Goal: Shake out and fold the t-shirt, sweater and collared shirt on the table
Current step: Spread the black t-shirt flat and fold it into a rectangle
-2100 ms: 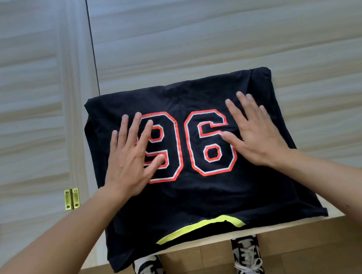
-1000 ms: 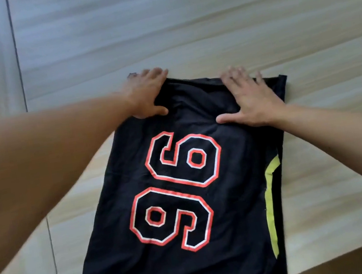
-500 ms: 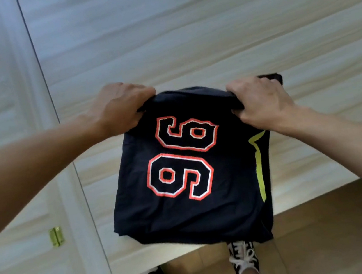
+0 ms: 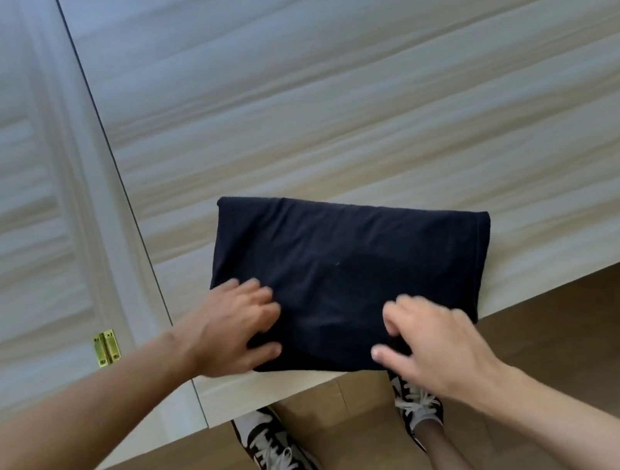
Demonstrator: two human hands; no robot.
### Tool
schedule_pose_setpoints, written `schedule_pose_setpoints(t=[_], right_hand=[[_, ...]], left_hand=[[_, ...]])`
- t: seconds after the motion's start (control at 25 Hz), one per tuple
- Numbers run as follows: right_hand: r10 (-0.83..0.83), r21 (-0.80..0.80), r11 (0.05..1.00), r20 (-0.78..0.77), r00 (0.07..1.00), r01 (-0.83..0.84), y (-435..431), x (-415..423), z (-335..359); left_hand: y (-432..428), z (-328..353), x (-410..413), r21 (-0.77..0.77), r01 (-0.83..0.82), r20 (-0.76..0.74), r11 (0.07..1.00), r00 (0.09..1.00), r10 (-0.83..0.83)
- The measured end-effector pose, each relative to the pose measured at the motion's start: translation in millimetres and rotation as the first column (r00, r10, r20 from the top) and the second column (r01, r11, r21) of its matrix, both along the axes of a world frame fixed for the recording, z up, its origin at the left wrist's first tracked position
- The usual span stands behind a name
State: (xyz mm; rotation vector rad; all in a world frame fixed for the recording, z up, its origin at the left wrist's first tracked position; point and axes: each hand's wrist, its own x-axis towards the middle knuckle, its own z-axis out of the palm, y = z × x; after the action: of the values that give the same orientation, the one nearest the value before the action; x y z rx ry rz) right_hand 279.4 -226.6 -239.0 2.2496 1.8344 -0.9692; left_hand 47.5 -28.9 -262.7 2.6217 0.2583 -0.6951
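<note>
T-shirt (image 4: 350, 269), folded into a dark rectangle, lies at the table (image 4: 357, 85)'s near edge. Left hand (image 4: 230, 328) presses its left end, fingers relaxed; right hand (image 4: 436, 349) curls at the near hem, grip unclear. Final fold seems done; next, smoothing, then another garment.

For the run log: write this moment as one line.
t-shirt: folded into dark rectangle at table near edge | left hand: rests on its left end | right hand: over its near edge, grip unclear
</note>
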Motion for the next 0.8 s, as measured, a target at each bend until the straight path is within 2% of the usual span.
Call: schedule_pose_setpoints(t=[0.08, 0.12, 0.16, 0.24, 0.36, 0.48, 0.56, 0.6, 0.68, 0.8], right_hand=[[-0.131, 0.233, 0.964, 0.004, 0.991, 0.127, 19.6, 1.3, -12.4], [-0.165, 0.263, 0.951, -0.01, 0.986, 0.162, 29.0, 2.0, -21.1], [-0.151, 0.251, 0.957, -0.003, 0.988, 0.147, 36.2, 2.5, -32.6], [-0.07, 0.187, 0.98, 0.051, 0.996, 0.059, 43.6, 3.5, -57.7], [0.015, 0.146, 0.989, 0.075, 0.997, -0.026, 36.8, 14.8, -81.9], [0.027, 0.206, 0.978, 0.029, 0.999, -0.033, 23.2, 31.1, -82.8], [0.03, 0.217, 0.976, 0.005, 1.0, -0.03, 12.0, 46.5, -83.0], [0.028, 0.219, 0.975, -0.002, 1.0, -0.027, 8.3, 57.8, -85.0], [-0.026, 0.238, 0.971, 0.002, 1.0, 0.025, 4.9, 78.8, -91.9], [-0.261, 0.27, 0.933, 0.055, 0.964, 0.237, 9.6, 122.3, -98.8]], left_hand=[[-4.8, -8.3, 17.8, 0.101, -0.237, 0.251, 0.966, 0.946, 0.206], [-8.4, -14.2, 27.6, 0.125, -0.349, 0.278, 0.929, 0.911, 0.305], [-14.1, -23.0, 36.2, 0.123, -0.409, 0.269, 0.904, 0.891, 0.366], [-26.3, -48.3, 39.2, 0.142, -0.425, 0.199, 0.894, 0.897, 0.395], [-41.1, -68.1, 29.7, 0.233, -0.482, 0.136, 0.844, 0.876, 0.463], [-84.0, -64.0, 38.4, 0.235, -0.699, 0.152, 0.676, 0.713, 0.684], [-106.6, -64.6, 50.9, 0.212, -0.794, 0.084, 0.57, 0.595, 0.799], [-107.1, -68.3, 61.4, 0.21, -0.811, 0.045, 0.546, 0.566, 0.823], [-91.6, -78.6, 87.5, 0.202, -0.797, 0.043, 0.569, 0.587, 0.808], [-32.9, -91.3, 163.3, 0.212, -0.632, 0.191, 0.745, 0.774, 0.603]])
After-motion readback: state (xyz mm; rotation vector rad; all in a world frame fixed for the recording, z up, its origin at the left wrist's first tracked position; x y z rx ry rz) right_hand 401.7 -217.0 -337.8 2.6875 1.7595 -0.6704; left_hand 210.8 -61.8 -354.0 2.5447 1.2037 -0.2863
